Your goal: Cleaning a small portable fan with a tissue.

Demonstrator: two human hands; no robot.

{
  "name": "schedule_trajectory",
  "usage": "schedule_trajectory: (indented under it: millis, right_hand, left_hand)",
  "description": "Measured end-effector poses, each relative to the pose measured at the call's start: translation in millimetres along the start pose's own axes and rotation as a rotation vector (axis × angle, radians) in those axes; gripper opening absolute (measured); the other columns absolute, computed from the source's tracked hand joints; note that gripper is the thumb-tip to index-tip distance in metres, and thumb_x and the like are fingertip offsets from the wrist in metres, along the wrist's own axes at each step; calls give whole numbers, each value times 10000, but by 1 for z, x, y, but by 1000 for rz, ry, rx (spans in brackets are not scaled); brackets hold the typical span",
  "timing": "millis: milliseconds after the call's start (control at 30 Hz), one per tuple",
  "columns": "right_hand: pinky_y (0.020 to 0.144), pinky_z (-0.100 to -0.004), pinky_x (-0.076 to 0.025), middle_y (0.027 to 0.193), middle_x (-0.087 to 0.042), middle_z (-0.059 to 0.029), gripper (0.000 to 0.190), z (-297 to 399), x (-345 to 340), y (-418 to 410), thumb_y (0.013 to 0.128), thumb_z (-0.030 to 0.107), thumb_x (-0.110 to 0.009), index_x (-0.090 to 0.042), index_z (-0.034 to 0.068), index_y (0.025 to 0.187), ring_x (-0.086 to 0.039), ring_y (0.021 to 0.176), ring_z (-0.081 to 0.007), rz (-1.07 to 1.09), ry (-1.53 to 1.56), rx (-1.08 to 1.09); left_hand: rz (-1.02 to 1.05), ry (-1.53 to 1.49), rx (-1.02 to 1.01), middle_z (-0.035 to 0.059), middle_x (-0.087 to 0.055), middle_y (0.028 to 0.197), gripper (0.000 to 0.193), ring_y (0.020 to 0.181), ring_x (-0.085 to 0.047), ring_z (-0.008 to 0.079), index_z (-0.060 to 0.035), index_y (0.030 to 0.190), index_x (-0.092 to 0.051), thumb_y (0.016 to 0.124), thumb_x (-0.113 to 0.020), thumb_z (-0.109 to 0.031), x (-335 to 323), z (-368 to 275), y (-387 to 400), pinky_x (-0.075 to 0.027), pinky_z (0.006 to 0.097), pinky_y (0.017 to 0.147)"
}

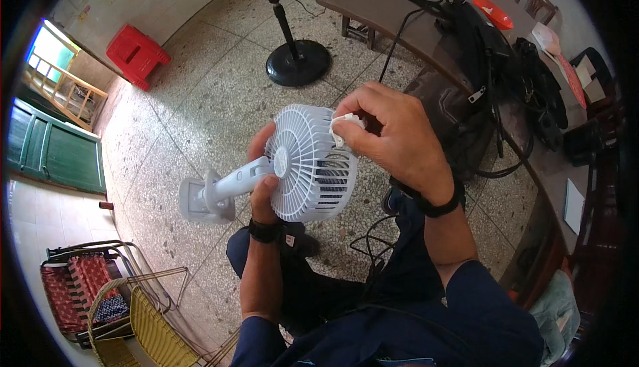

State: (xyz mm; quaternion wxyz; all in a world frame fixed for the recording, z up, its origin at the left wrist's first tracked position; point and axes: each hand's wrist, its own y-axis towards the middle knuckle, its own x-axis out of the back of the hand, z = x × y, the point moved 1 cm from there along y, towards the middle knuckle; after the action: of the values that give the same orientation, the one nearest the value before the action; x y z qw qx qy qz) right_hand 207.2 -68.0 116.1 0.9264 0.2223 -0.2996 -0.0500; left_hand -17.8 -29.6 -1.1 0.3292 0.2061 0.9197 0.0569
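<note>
A small white plastic fan (313, 165) is held up above the floor before me, its round slatted cage tilted and its handle and base pointing left. My left hand (264, 182) grips it where the handle meets the cage, thumb on the near side and fingers partly hidden behind the cage. A crumpled white tissue or cloth (345, 126) is pinched between thumb and fingers of my right hand (392, 132), touching the upper right rim of the cage. Both wrists wear black bands.
A black pedestal fan base (298, 62) stands ahead on the speckled floor. A red plastic stool (135, 55) is at upper left. Along the right runs a brown table (379, 7) with black bags and cables. A wicker chair (157, 327) and folded chair (75, 292) stand at lower left.
</note>
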Motion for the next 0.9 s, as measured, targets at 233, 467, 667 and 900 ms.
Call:
schedule_trajectory:
  millis: [233,467,667,900]
  right_hand:
    - [621,-326,-495,857,-670,-88,168,7,-7,-1,889,156,-771,-728,14,968,-636,680,-186,-75,66,16]
    - [642,-338,-496,846,-678,-94,180,-7,-4,2,909,186,-764,-735,26,987,-652,704,-204,-60,71,-7]
    - [664,-270,-513,852,-721,-49,214,-23,-9,3,969,223,-750,-735,14,1014,-656,752,-86,-87,373,-158]
    - [636,-233,-521,812,-722,-36,192,-9,-10,3,994,210,-722,-706,20,1018,-659,702,-90,-22,512,-265]
  left_hand:
    - [32,135,-63,247,-539,1435,948,1282,-618,353,-54,1575,-350,788,-784,-355,2,4,2,-558,490,1071]
    - [-10,21,-13,250,-497,1477,1014,1311,-592,370,-61,1604,-305,777,-789,-394,0,-2,0,-526,501,1104]
    - [-23,61,-45,225,-443,1506,1088,1364,-538,354,-44,1621,-259,743,-789,-407,4,-6,2,-515,492,1118]
    - [-4,112,-84,220,-447,1500,1110,1352,-545,335,-39,1621,-242,718,-810,-348,-1,-13,2,-513,487,1112]
